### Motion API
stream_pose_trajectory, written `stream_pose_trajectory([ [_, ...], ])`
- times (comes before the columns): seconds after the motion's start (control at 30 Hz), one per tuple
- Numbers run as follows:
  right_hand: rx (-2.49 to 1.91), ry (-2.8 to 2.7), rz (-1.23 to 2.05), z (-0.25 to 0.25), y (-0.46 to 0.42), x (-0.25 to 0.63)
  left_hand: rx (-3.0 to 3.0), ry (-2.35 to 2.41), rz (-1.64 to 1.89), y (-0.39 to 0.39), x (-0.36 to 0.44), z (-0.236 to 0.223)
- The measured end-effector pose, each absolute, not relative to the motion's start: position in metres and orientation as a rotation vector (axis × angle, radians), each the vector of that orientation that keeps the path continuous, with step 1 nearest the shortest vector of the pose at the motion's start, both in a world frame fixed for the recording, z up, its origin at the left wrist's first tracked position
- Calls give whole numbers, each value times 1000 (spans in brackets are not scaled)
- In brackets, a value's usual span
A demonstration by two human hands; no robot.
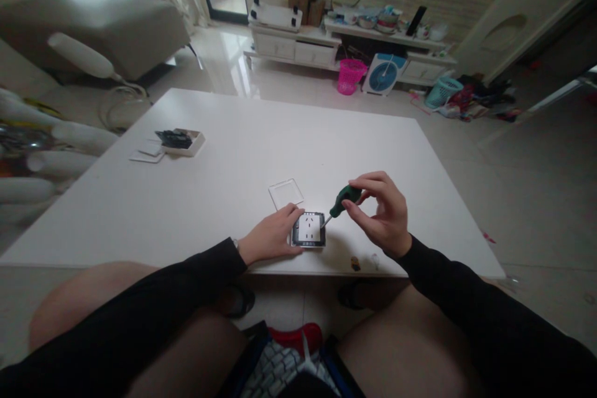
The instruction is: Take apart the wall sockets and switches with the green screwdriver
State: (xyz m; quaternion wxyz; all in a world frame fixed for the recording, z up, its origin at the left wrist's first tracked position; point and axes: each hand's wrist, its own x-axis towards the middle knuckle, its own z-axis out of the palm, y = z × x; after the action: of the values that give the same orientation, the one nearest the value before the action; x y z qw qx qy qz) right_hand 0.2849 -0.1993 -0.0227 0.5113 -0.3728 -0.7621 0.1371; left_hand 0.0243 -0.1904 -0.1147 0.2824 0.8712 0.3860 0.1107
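Note:
A wall socket (310, 229) with a white face and black surround lies near the front edge of the white table. My left hand (275, 233) grips it along its left side, thumb at the near edge and fingers at the far one. In my right hand (383, 211) is a green-handled screwdriver (344, 200), pinched between thumb and fingers. Its shaft slants down to the left, the tip at the socket's right edge; whether it sits in a screw is too small to tell. A white cover frame (286, 193) lies just beyond the socket.
On the white table (242, 137), a small white box (190, 144) of dark parts stands far left, beside flat white plates (147, 154). A small yellow-and-dark piece (355, 263) lies at the front edge. Across the floor are a pink basket (351, 76) and a blue fan (385, 73).

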Motion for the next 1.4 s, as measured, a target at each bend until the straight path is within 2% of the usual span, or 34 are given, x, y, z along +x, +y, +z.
stream_pose_trajectory([
  [0.5,-902,-1841,413,-23,-201,286,2322,1037,337,-191,24,-117],
  [0.73,-882,-1840,303,-23,-199,286,2325,1035,319,-191,25,-115],
  [1.4,-855,-1857,349,-22,-200,286,2319,1038,332,-191,24,-117],
])
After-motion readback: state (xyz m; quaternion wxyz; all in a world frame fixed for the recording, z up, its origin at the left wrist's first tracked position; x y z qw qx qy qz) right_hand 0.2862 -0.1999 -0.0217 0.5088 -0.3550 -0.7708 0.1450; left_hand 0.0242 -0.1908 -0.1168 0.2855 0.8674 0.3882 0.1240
